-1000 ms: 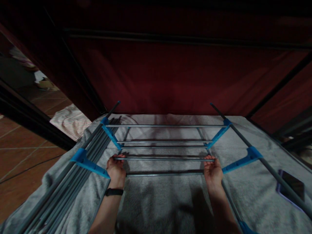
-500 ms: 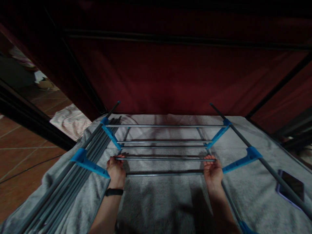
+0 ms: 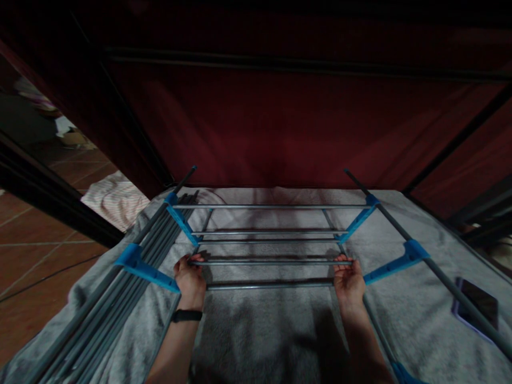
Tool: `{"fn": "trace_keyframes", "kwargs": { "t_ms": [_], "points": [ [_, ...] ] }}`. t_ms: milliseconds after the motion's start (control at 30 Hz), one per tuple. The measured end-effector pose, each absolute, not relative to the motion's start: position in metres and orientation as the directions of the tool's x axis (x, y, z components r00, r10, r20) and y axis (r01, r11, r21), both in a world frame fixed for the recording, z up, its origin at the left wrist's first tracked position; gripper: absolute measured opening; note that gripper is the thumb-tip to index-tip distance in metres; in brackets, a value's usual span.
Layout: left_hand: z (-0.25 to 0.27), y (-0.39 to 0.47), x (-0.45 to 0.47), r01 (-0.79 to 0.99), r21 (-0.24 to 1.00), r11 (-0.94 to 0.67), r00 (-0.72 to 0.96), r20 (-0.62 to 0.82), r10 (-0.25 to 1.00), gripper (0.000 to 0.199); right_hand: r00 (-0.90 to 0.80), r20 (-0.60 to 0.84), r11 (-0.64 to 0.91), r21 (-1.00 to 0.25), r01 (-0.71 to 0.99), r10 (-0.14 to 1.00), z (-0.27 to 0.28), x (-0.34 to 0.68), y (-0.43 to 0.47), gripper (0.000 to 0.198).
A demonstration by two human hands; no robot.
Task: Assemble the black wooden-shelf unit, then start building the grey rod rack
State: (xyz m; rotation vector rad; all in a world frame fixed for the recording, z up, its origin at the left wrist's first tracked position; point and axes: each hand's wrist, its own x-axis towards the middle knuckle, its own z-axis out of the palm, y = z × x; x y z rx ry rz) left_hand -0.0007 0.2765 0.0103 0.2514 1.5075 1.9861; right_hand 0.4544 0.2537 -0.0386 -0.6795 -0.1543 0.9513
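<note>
A grey metal rod [image 3: 272,262] runs level between my two hands. My left hand [image 3: 190,278] is closed round its left end, beside a blue plastic bracket [image 3: 150,271]. At the other end my right hand [image 3: 349,277] holds the rod with the palm turned up and fingers curled under it, near the right blue bracket [image 3: 390,269]. Both brackets sit on long grey side poles of a rack frame. Farther back, another crossbar [image 3: 272,206] joins two more blue brackets. Whether the held rod's ends touch the near brackets is hidden by my hands.
Several loose grey tubes [image 3: 132,288] lie together along the left side. A grey blanket [image 3: 264,330] covers the floor beneath the frame. A phone [image 3: 476,306] rests at the right under a side pole. Behind stands a dark red wooden panel [image 3: 272,128].
Almost nothing differs. Both hands stay on the rod, and the rod's left end has shifted very slightly.
</note>
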Motion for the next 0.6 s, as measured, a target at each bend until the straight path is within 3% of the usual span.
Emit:
{"fn": "trace_keyframes", "kwargs": {
  "t_ms": [233, 600],
  "points": [
    [0.011, 0.2768, -0.0007, -0.417, 0.898, -0.142, -0.779, -0.272, 0.565, 0.007, 0.61, -0.232, 0.366, -0.623, -0.691, 0.758, -0.0267, 0.4485, 0.2524, 0.012],
    [0.0109, 0.2771, -0.0034, -0.426, 0.893, -0.147, -0.763, -0.267, 0.589, 0.01, 0.583, -0.218, 0.377, -0.579, -0.723, 0.783, -0.0347, 0.4529, 0.2537, 0.015]
  ]
}}
